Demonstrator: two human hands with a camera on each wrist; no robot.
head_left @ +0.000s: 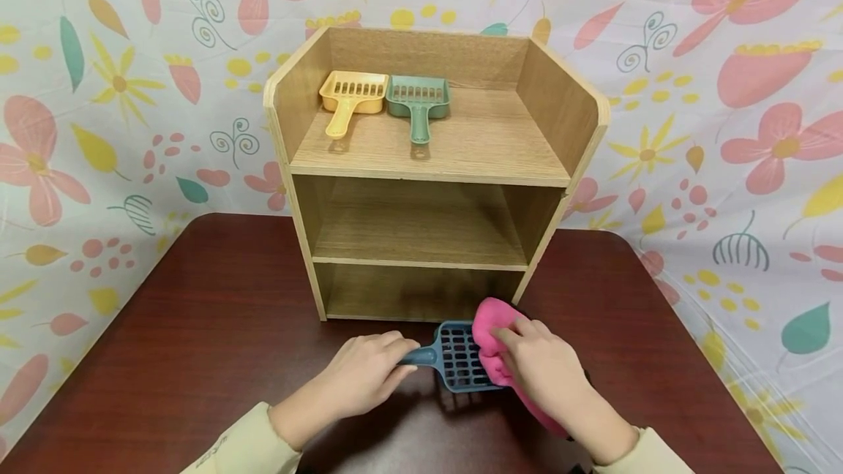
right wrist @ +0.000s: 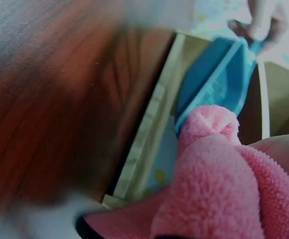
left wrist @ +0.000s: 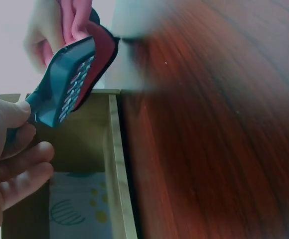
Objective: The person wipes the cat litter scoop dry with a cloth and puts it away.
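A blue litter scoop (head_left: 462,357) with a slotted base is held above the table in front of the shelf. My left hand (head_left: 365,371) pinches its handle between thumb and forefinger; in the left wrist view the other fingers (left wrist: 27,184) stay loose below. My right hand (head_left: 546,368) grips a bunched pink cloth (head_left: 492,335) against the scoop's far right end. In the right wrist view the fluffy cloth (right wrist: 209,184) touches the scoop (right wrist: 219,74) and covers most of that hand. Part of the cloth hangs below the right wrist.
A wooden shelf unit (head_left: 421,265) stands at the back of the dark red table (head_left: 217,313). On its top board a yellow scoop (head_left: 352,93) and a green scoop (head_left: 418,101) lie side by side at the left, handles forward. A flowered curtain (head_left: 132,130) hangs behind.
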